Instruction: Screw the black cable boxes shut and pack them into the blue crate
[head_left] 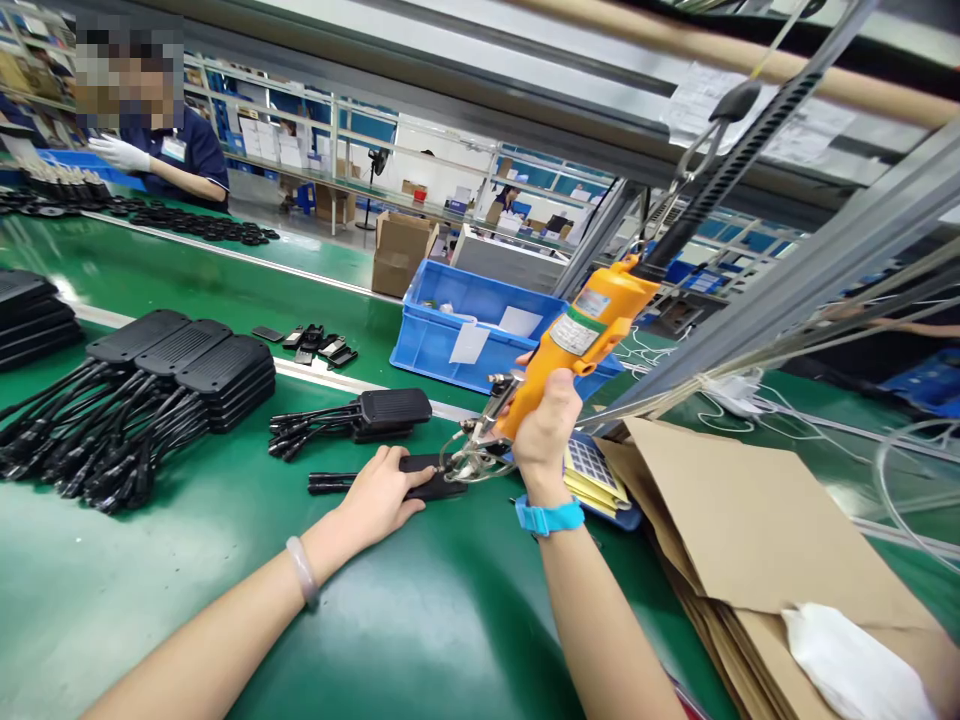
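My right hand (pixel 546 425) is wrapped round the grip of an orange electric screwdriver (pixel 581 335) that hangs from a black coiled cord overhead. Its metal tip points down at a flat black adapter (pixel 435 478) lying on the green belt (pixel 450 620). My left hand (pixel 382 497) lies flat on that adapter and presses it down, fingers stretched out. The adapter's black cable (pixel 330 484) runs out to the left.
Stacks of black adapters with bundled cables (pixel 187 375) lie left, one more pair (pixel 375 410) behind my left hand. A blue crate (pixel 435 335) stands behind. Brown cardboard sheets (pixel 750 520) and a white cloth (pixel 855 665) lie right. A gloved co-worker (pixel 169 150) sits far left.
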